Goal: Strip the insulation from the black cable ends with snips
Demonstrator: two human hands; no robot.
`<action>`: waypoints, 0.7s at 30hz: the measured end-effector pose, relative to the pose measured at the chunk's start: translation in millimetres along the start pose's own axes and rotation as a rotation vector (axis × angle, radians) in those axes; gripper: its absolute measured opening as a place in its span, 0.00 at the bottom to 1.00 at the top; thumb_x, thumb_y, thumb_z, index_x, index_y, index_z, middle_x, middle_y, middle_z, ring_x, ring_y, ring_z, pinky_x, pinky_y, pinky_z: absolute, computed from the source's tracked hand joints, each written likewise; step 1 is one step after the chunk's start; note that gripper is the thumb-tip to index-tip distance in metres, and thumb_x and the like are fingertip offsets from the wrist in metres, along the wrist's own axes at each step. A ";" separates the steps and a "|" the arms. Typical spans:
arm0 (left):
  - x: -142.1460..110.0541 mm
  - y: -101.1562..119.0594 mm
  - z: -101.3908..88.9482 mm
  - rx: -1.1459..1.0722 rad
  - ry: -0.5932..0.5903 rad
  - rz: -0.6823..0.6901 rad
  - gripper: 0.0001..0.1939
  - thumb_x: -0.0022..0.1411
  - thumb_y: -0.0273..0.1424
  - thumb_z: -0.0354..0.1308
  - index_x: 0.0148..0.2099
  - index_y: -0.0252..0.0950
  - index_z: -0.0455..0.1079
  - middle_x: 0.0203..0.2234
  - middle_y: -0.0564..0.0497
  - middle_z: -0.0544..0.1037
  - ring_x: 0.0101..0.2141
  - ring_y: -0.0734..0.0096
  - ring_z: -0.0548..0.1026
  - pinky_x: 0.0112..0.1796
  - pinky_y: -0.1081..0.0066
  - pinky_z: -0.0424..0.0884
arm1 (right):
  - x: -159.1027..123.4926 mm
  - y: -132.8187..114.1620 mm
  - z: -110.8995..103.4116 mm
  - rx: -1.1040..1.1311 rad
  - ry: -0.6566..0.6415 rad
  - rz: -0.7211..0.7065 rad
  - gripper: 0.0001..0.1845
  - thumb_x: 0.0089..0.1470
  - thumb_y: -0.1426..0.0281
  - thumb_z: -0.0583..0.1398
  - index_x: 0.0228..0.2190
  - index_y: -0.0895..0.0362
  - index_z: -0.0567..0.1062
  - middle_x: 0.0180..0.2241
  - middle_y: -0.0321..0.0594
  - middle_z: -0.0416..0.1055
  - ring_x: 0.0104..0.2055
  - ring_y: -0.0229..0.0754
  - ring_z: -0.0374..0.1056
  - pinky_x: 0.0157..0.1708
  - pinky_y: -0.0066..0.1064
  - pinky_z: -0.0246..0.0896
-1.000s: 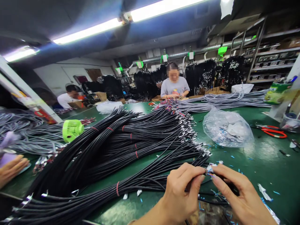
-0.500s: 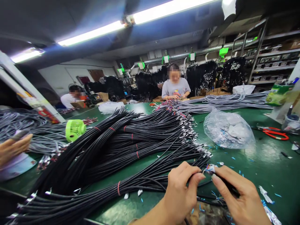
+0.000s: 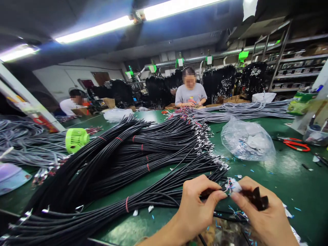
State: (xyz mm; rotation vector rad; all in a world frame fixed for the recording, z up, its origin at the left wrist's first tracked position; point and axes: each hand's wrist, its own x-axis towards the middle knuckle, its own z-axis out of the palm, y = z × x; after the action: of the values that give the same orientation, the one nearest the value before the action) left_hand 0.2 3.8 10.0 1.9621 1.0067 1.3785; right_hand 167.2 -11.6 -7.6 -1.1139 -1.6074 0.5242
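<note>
At the lower right, my left hand [image 3: 197, 205] is closed, thumb and forefinger pinching a black cable near its stripped end. Thin coloured wires [image 3: 229, 184] fan out from that end. My right hand [image 3: 263, 212] pinches a piece of white wrapping [image 3: 236, 187] beside the wires. A dark, jagged-edged thing [image 3: 258, 199] shows within my right palm; its kind I cannot make out. Below the hands lie more loose cable ends with bared wires [image 3: 238, 214]. To the left, a large spread of black cables [image 3: 115, 177] lies in bundles tied with red bands.
On the green table [image 3: 282, 191] lie blue and white scraps. A clear plastic bag of scraps [image 3: 248, 140] and red-handled pliers [image 3: 297, 145] sit at right. A green fan [image 3: 77, 140] stands at left, grey cables [image 3: 243, 111] lie behind, and a co-worker [image 3: 191, 90] sits opposite.
The white wrapping has shifted slightly away from the coloured wires, and my right hand has turned, exposing the dark thing in its palm. Another person's hand at the far left has left view.
</note>
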 end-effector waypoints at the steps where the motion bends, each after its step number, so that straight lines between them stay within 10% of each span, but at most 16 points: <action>1: -0.5 0.0 0.2 0.009 -0.013 0.014 0.05 0.55 0.24 0.60 0.28 0.29 0.76 0.19 0.49 0.73 0.21 0.75 0.67 0.23 0.76 0.60 | 1.0 0.1 -0.7 -0.001 -0.016 -0.013 0.08 0.54 0.65 0.60 0.25 0.54 0.71 0.22 0.32 0.64 0.22 0.35 0.59 0.20 0.24 0.55; 7: 1.9 2.6 -3.9 0.055 -0.113 0.022 0.06 0.55 0.25 0.62 0.28 0.28 0.77 0.19 0.47 0.75 0.21 0.73 0.69 0.24 0.74 0.60 | 4.9 2.3 -6.7 0.059 -0.108 -0.021 0.06 0.52 0.69 0.62 0.24 0.54 0.73 0.22 0.32 0.64 0.24 0.35 0.60 0.24 0.25 0.55; 12: 9.4 0.9 -8.8 -0.054 -0.195 -0.006 0.02 0.53 0.21 0.64 0.29 0.28 0.77 0.21 0.47 0.76 0.24 0.71 0.71 0.27 0.74 0.63 | 6.6 5.8 -3.1 0.429 -0.258 0.303 0.16 0.49 0.55 0.62 0.24 0.55 0.71 0.21 0.31 0.58 0.21 0.34 0.52 0.19 0.24 0.49; 21: 6.2 -4.9 -1.8 0.032 -0.077 0.037 0.05 0.56 0.24 0.61 0.30 0.29 0.76 0.22 0.49 0.74 0.24 0.73 0.68 0.26 0.75 0.61 | 8.1 6.9 1.7 0.503 -0.274 0.446 0.19 0.50 0.53 0.60 0.33 0.56 0.69 0.19 0.27 0.51 0.19 0.31 0.44 0.17 0.24 0.41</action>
State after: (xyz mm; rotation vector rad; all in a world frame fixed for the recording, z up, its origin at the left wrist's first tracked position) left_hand -1.5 11.6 10.3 2.0500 0.9678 1.3038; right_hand 168.3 -1.0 -9.5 -1.0364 -1.3339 1.3442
